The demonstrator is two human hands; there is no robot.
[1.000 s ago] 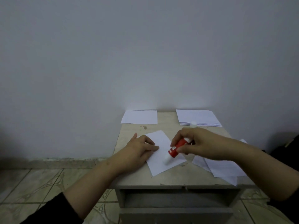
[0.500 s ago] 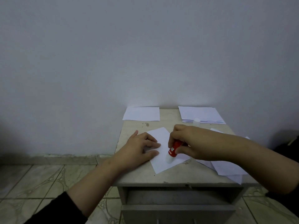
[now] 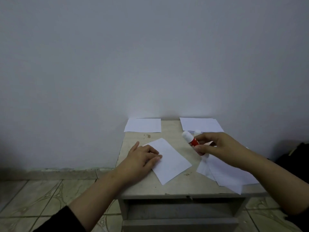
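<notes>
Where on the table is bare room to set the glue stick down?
Bare: the gap between the back-left sheet and the back-right stack; the front strip below the centre sheet. Crowded: right side, loose sheets beneath the right hand gripping the glue stick.

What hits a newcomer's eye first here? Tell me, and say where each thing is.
The red glue stick, held in the right hand over the right side of the small table, stands out most. Next comes the left hand, pressing flat on a white sheet at the table's middle. More paper lies along the back edge, loose sheets at the right.
</notes>
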